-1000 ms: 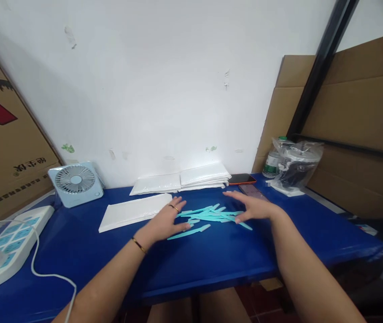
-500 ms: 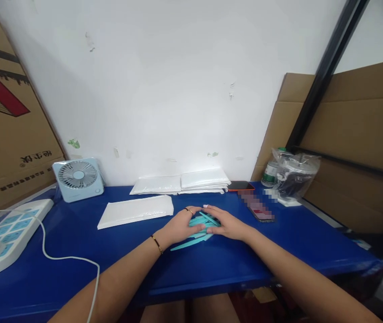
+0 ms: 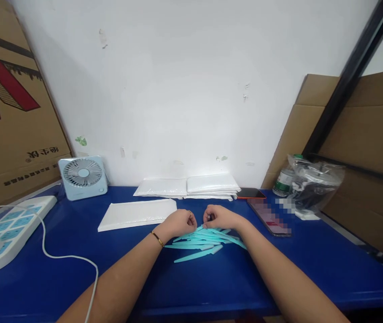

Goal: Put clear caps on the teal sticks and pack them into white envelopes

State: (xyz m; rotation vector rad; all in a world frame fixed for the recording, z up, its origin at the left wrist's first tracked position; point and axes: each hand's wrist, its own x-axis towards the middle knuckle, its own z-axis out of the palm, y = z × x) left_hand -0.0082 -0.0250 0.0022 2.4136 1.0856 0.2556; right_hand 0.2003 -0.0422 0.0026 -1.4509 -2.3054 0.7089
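A loose pile of slim turquoise sticks that look like eyebrow razors (image 3: 208,237) lies spread on the blue table (image 3: 191,287). Over the pile's left rear side is my left hand (image 3: 180,223), its fingers curled inward. My right hand (image 3: 223,217) sits at the rear right of the pile, fingers curled and thumb tip against them. A small gap separates the two hands. What either hand pinches, if anything, is hidden by the fingers. One razor (image 3: 198,255) lies at the front of the pile.
A white padded envelope (image 3: 137,213) lies left of my hands. More envelopes (image 3: 211,183) are stacked by the wall. Two phones (image 3: 270,220) and a bagged object (image 3: 312,188) are on the right. A fan (image 3: 83,177), power strip (image 3: 19,229) and cable stand left.
My hands were cupped around the bunched razors. Now they have drawn back from the heap with fingers curled, and the razors lie more spread out. The view has shifted slightly.
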